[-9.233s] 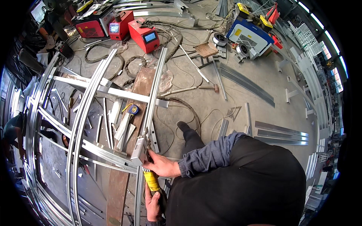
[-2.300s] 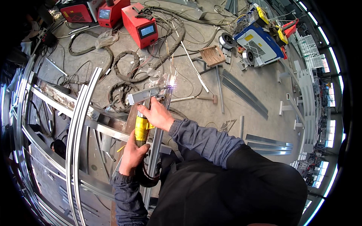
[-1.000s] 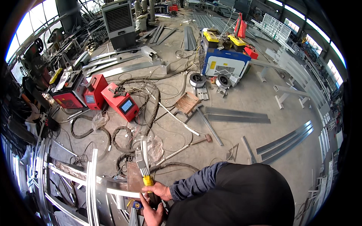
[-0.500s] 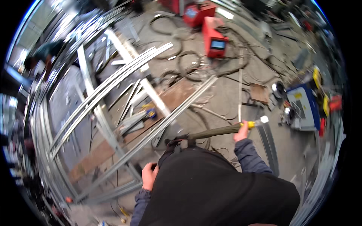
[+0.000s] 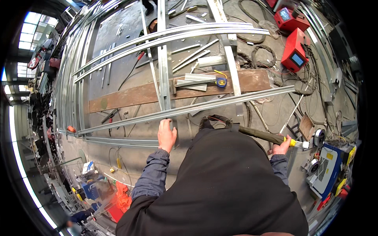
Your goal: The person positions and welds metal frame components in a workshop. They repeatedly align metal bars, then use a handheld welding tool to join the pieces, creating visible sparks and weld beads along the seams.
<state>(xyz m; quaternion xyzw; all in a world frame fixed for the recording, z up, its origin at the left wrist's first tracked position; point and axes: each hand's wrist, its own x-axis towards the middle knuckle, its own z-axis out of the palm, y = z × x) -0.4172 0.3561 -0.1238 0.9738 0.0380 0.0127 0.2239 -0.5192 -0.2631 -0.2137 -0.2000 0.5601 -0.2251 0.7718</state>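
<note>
My right hand [image 5: 281, 146] is closed around a thick dark green sheathed hose [image 5: 260, 135], close to its yellow end fitting [image 5: 291, 142]. A pale, metallic-looking tip points right, beyond my fingers. The hose runs leftward across the front of my dark clothing. My left hand [image 5: 167, 135] is out in front, its thumb apart from the fingers and nothing visible in it. Its fingertips are at the near metal rail [image 5: 189, 109] of a large frame; whether they touch it I cannot tell.
A brown board [image 5: 130, 95] lies beneath the frame, with a blue tape measure [image 5: 221, 82] and metal offcuts. Red machines [image 5: 294, 49] with coiled cables stand at the far right. Nearer right are wire spools [image 5: 319, 137] and a blue-and-white machine [image 5: 328, 171]. Orange cloth [image 5: 123, 195] lies lower left.
The view has turned, so the frame now lies more crosswise. My left hand has moved from beside my body forward to the near rail. My right hand still holds the hose.
</note>
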